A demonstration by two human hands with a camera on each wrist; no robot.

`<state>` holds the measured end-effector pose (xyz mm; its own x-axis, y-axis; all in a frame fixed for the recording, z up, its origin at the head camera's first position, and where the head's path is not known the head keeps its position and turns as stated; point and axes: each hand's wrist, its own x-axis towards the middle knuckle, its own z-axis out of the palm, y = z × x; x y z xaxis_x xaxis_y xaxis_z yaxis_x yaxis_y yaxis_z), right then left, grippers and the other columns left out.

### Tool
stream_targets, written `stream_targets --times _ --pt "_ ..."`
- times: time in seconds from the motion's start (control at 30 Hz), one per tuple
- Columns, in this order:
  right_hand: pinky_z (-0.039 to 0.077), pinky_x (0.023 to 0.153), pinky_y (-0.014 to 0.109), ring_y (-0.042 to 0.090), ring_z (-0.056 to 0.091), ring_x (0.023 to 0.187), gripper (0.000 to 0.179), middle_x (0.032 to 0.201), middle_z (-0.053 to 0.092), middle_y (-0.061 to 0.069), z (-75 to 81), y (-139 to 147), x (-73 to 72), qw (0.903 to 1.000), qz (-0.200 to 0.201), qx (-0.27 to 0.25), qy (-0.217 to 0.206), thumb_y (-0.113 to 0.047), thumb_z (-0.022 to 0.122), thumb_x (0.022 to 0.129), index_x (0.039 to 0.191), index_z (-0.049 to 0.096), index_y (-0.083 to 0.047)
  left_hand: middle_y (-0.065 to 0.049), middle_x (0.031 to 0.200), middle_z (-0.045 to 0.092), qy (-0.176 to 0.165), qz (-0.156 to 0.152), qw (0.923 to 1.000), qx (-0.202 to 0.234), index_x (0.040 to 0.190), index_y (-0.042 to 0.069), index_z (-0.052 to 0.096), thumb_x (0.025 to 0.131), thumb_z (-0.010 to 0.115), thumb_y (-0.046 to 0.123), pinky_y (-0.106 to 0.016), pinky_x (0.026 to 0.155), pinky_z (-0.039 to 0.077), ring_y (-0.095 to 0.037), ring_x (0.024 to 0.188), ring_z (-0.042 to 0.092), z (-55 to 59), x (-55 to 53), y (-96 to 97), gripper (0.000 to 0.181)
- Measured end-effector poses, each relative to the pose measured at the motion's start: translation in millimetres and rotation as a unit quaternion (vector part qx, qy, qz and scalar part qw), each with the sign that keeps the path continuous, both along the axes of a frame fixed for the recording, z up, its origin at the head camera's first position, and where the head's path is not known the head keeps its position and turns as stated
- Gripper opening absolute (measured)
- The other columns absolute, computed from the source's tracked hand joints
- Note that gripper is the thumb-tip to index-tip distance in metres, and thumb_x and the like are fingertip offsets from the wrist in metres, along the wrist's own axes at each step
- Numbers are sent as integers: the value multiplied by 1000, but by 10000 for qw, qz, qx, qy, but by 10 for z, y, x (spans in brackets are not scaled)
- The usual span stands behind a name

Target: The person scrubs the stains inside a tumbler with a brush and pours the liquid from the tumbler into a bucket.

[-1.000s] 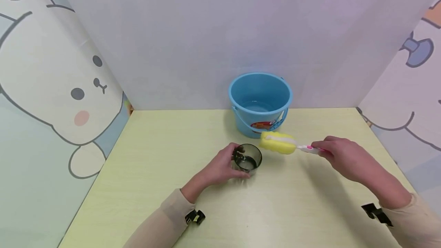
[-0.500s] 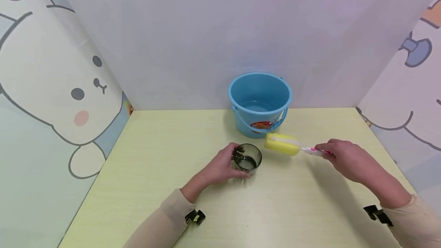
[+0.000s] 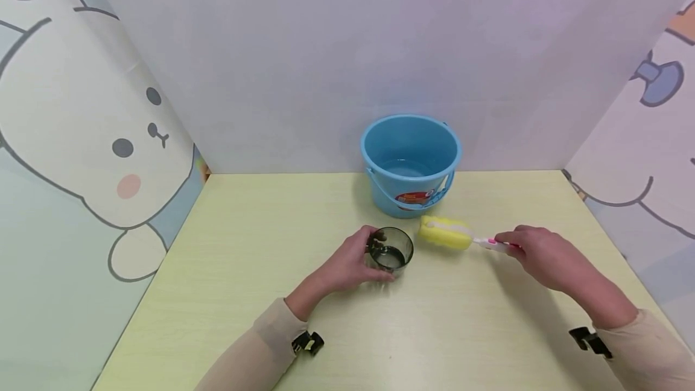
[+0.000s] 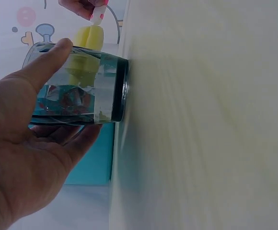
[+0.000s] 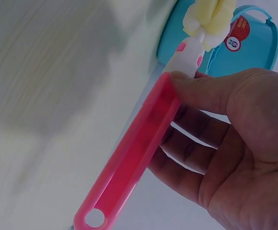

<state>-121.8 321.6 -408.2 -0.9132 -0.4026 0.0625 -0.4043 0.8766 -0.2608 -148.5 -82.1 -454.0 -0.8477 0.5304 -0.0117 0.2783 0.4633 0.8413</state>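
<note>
"In the left hand (image 3: 350,267), what is held?"

"A tinted glass cup (image 3: 395,253) (upright), gripped between thumb and fingers."

"And by the right hand (image 3: 549,259)?"

"A yellow sponge bottle brush (image 3: 458,235), handle (image 5: 139,141) pinched between thumb and fingers, sponge end (image 3: 442,233) toward the left hand. Beyond both hands, a blue bucket (image 3: 409,145) is seen."

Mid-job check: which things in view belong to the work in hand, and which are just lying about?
Belongs to the job:
tinted cup, gripped by the left hand
yellow sponge brush, held by the right hand

Not in hand:
blue bucket, standing untouched behind the cup; it may yet be part of the job
cartoon side panel, only backdrop
</note>
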Motion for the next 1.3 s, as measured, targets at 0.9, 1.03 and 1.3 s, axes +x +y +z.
stream_targets --times 0.9,1.03,1.3 --pt "50 60 31 12 57 73 26 90 71 -1 -205 -3 -53 9996 55 188 -189 4 79 88 113 80 -4 -6 139 60 13 -43 10000 44 144 9 47 78 98 29 -36 107 51 -22 128 58 23 -11 10 86" --pt "51 61 33 13 58 73 25 90 71 -1 -233 0 -65 9996 85 184 -193 5 79 88 111 80 -4 -6 138 60 55 -25 10000 -2 144 9 47 78 98 29 -36 107 51 -22 129 57 15 -12 13 86" --pt "51 62 33 11 54 72 26 88 69 -1 -284 -3 -79 9995 92 160 -264 5 81 87 111 79 -3 -7 139 60 55 -15 10000 -39 145 7 47 78 98 31 -37 107 51 -22 129 57 2 -5 8 87"
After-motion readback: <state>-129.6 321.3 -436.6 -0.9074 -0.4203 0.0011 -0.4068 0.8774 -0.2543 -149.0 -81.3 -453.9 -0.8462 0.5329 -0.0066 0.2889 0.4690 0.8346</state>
